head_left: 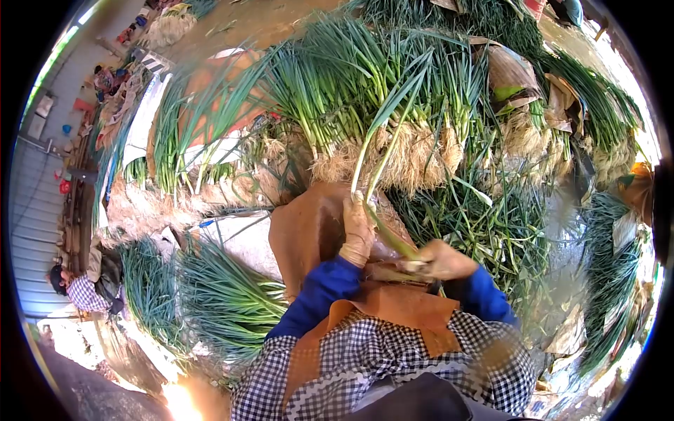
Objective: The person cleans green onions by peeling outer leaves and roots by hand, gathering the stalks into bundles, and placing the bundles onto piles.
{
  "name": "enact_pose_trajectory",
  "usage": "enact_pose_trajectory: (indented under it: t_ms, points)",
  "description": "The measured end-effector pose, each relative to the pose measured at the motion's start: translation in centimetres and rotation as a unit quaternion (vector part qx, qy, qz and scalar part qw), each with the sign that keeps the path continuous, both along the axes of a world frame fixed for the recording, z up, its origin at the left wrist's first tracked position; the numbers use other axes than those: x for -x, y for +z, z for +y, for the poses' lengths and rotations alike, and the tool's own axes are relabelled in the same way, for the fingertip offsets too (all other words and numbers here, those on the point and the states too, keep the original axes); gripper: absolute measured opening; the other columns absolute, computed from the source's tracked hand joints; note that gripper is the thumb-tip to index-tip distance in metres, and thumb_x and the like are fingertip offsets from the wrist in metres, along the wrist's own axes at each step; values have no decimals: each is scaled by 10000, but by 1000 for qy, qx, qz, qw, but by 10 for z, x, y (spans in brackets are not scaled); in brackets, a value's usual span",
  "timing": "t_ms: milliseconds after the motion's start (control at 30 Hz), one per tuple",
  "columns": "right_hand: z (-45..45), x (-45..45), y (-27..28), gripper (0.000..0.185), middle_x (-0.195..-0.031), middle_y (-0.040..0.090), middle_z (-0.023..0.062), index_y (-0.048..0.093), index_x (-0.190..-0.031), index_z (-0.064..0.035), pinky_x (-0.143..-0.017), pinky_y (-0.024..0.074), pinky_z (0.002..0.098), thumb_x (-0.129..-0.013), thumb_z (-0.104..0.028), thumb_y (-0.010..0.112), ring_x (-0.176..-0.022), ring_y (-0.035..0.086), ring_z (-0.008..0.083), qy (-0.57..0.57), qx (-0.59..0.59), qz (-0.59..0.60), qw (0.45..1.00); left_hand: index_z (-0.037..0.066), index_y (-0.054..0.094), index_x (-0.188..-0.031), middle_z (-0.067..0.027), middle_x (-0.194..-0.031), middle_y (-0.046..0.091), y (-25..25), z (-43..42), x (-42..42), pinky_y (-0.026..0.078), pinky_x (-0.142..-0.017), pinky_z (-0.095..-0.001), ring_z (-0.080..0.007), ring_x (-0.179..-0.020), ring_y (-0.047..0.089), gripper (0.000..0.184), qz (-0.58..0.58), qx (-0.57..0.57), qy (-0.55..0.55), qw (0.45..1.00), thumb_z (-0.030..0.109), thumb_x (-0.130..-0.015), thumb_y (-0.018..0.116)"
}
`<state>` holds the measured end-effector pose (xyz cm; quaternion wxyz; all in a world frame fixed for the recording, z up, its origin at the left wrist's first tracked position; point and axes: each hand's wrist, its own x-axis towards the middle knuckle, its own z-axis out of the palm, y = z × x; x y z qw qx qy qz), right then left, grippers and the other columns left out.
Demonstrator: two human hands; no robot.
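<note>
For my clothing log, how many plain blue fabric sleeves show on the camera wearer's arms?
2: the left blue sleeve, just behind the left hand, and the right blue sleeve, just behind the right hand. No others seem hidden.

Heaped green onions (pixel 323 91) and ribbed walling (pixel 43 224) show a produce shed.

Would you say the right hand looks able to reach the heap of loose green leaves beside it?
Probably yes: nothing visible stands between the right hand and the leaf heap, though that hand is busy with the green stalk.
</note>
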<state>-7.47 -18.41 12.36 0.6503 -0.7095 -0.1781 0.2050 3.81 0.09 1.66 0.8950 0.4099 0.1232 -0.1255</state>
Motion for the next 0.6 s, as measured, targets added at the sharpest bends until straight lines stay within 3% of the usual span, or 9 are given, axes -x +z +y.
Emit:
enact_pose_trajectory:
  t_ms: [33, 100, 133, 167, 300, 400, 467, 500, 600]
  points:
    - [-30, 9, 3, 176, -671, 600, 40, 655, -947, -43, -537, 446, 261, -816, -150, 604, -595, 531, 108, 8, 32, 209, 977, 148, 469, -922, -5, -775, 492, 9, -1, -2, 450, -555, -225, -132, -679, 510, 169, 50, 53, 10, 997, 313, -927, 434]
    - [-76, 21, -24, 283, -738, 652, 90, 673, -903, -60, -591, 486, 329, -792, -314, 612, -653, 619, 204, -57, 337, 101, 934, 152, 469, -892, -11, -729, 483, 18, 1, -4, 441, -498, -230, -135, -614, 504, 193, 99, 110, 15, 989, 337, -927, 424]
    - [-93, 26, -62, 280, -836, 652, 127, 676, -880, -85, -654, 494, 376, -771, -335, 609, -758, 630, 281, -19, 676, 130, 725, 155, 474, -892, -12, -683, 463, 14, 8, -1, 415, -458, -237, -133, -558, 476, 194, 91, 140, -77, 983, 337, -928, 418]
    - [-102, 22, -58, 299, -903, 634, 161, 640, -980, -101, -723, 492, 377, -766, -307, 604, -854, 612, 313, 5, 699, 108, 707, 158, 480, -891, -14, -636, 442, 11, 10, 0, 388, -417, -244, -132, -501, 449, 195, 80, 168, -169, 968, 338, -929, 413]
    - [-14, -69, -27, 514, -1159, 553, 129, 423, -1284, -171, -863, 453, 362, -798, -254, 567, -1036, 548, 290, -249, 370, -122, 887, 149, 486, -917, -5, -588, 400, 12, -2, 10, 315, -373, -249, -125, -425, 370, 212, 150, 218, -178, 948, 340, -933, 395]
    - [35, -120, -46, 380, -1043, 591, 143, 520, -1160, -109, -798, 483, 360, -800, -230, 543, -955, 577, 306, -136, 302, -403, 853, 142, 473, -880, -6, -580, 393, 35, 5, 8, 321, -377, -252, -127, -423, 374, 224, 154, 283, -237, 917, 342, -934, 388]
    - [47, -116, -49, 191, -863, 598, 129, 583, -921, -75, -702, 495, 374, -800, -210, 523, -810, 594, 308, -7, 347, -203, 916, 113, 478, -923, -1, -591, 410, 46, 21, 0, 300, -339, -202, -89, -407, 389, 203, 122, 322, -233, 909, 294, -940, 389]
    - [37, -107, -58, 151, -744, 565, 112, 544, -750, -75, -628, 483, 404, -817, -194, 479, -699, 578, 304, 23, 279, -299, 912, 96, 472, -900, 2, -601, 420, 64, 32, -5, 309, -330, -189, -79, -402, 396, 187, 115, 384, -237, 885, 265, -939, 399]
    - [-14, -80, -89, 202, -720, 578, 122, 581, -769, -69, -605, 471, 406, -825, -240, 489, -675, 575, 284, 179, 439, -277, 836, 63, 454, -838, -4, -629, 451, 129, 67, -24, 366, -331, -179, -71, -402, 423, 173, 29, 380, -174, 908, 199, -937, 417]
